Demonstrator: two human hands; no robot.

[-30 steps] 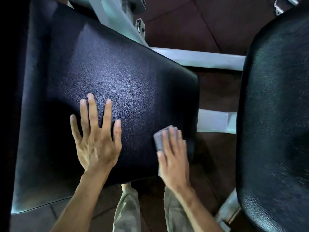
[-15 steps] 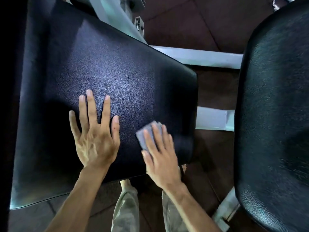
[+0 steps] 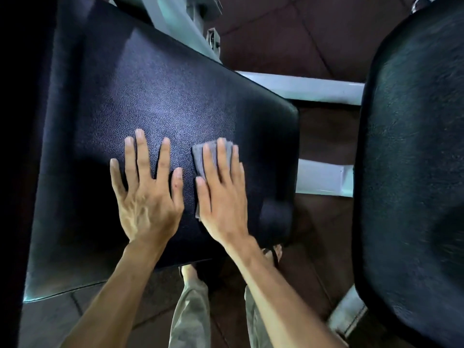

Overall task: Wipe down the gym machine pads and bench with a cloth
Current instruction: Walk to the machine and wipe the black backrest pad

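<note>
A large black textured pad [image 3: 155, 96] fills the left and middle of the head view. My left hand [image 3: 148, 197] lies flat on it with fingers spread, holding nothing. Just to its right, my right hand [image 3: 223, 197] presses a folded grey cloth [image 3: 200, 156] flat against the pad; the cloth shows under the fingers and along the thumb side. A second black pad [image 3: 414, 172] runs down the right edge of the view, untouched.
Pale grey-white frame bars [image 3: 301, 89] cross between the two pads, with another bar [image 3: 321, 179] lower down. The floor [image 3: 288, 33] is dark brown tile. My legs in light trousers [image 3: 190, 315] and a sandalled foot [image 3: 272, 252] stand below the pad's near edge.
My right hand has slid the cloth leftward and farther up the pad, from near the right edge to beside my left hand. The left hand has stayed planted.
</note>
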